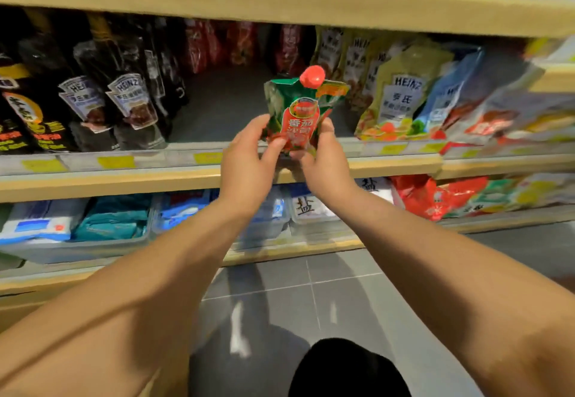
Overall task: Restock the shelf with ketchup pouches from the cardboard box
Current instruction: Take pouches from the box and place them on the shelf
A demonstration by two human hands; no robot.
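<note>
A green and red ketchup pouch (300, 110) with a red cap stands upright in both my hands, just in front of the middle shelf (199, 175). My left hand (249, 163) grips its lower left edge and my right hand (323, 160) grips its lower right edge. Behind the pouch the shelf has an open gap, with several red pouches (217, 43) standing at the back of it. The cardboard box is out of view.
Dark Heinz sauce pouches (124, 101) fill the shelf left of the gap; yellow-green Heinz pouches (401, 95) and blue ones stand to the right. The lower shelf holds bins of salt bags (306, 207) and red packets (435, 197). Grey tiled floor (326, 287) lies below.
</note>
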